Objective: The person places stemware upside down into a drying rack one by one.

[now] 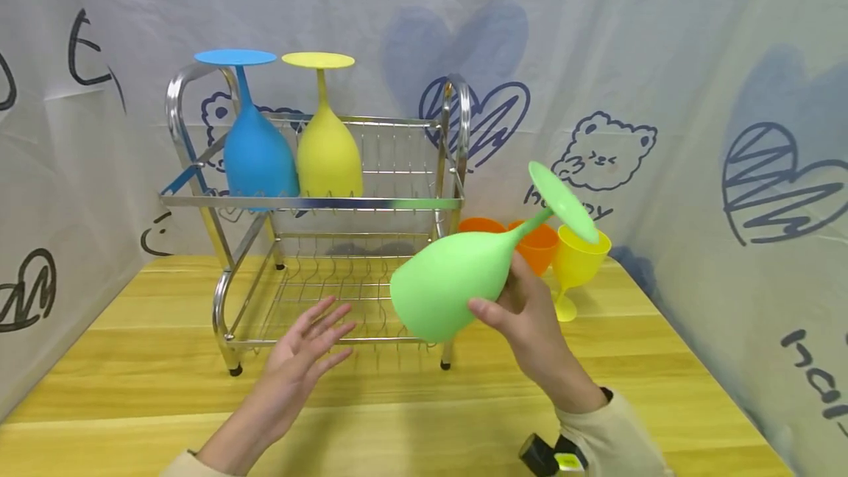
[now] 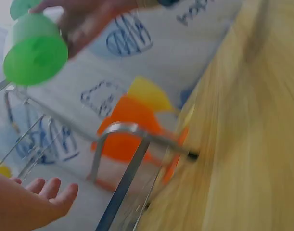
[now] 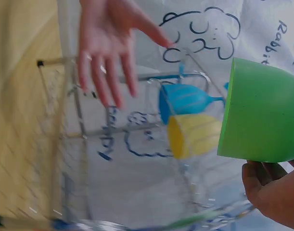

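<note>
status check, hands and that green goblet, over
Right hand grips green goblet, tilted, foot up. Left hand open, holds nothing, in front of rack. Blue goblet and yellow goblet inverted on top tier.

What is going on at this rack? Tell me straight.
A person's right hand grips a green goblet by its bowl, tipped on its side in the air in front of a two-tier metal dish rack. The left hand is open, palm up, holding nothing. A blue goblet and a yellow goblet already stand upside down on the rack's upper tier. Orange cups and another yellow cup stand upright on the wooden table to the right of the rack.
</note>
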Action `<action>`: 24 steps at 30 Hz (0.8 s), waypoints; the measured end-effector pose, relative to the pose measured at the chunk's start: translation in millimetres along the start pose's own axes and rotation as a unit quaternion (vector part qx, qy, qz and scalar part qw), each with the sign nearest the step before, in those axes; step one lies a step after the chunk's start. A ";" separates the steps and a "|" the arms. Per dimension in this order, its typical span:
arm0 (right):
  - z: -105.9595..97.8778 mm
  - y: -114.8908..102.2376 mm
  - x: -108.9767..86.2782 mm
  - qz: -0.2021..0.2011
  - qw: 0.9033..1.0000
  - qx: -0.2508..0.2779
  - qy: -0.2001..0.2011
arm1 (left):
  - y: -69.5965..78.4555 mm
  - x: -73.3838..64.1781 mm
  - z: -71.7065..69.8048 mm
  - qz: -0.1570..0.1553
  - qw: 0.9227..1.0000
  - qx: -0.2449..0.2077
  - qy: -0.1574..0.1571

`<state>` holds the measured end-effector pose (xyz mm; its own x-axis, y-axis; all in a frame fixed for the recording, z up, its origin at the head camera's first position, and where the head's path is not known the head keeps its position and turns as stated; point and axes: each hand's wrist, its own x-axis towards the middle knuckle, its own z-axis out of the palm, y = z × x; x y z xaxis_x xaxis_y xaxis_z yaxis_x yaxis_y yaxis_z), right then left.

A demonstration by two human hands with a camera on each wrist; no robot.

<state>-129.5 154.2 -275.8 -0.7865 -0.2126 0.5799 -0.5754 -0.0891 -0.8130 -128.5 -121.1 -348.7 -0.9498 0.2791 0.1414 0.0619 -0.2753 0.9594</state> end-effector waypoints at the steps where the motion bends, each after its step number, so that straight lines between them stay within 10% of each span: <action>1: -2.8 -5.1 3.5 -0.005 1.000 -0.016 0.002 | 2.0 -1.8 -4.9 0.003 1.000 0.021 0.013; 7: -15.7 -32.8 29.3 -0.010 0.996 -0.083 0.004 | 17.8 -11.3 -42.2 0.046 0.989 0.127 0.066; 13: -19.3 -52.8 53.3 0.002 0.992 -0.127 0.003 | 50.2 -12.6 -75.1 0.059 0.980 0.136 0.136; 24: -9.5 -77.6 92.3 0.004 0.988 -0.153 -0.016 | 130.9 16.4 -94.0 0.100 0.954 0.230 0.166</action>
<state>-159.6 150.7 -158.7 -0.7872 -0.2424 0.5671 -0.6133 0.2099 -0.7615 -164.8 -239.0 -243.7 -0.9448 -0.0640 0.3212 0.3078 0.1619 0.9376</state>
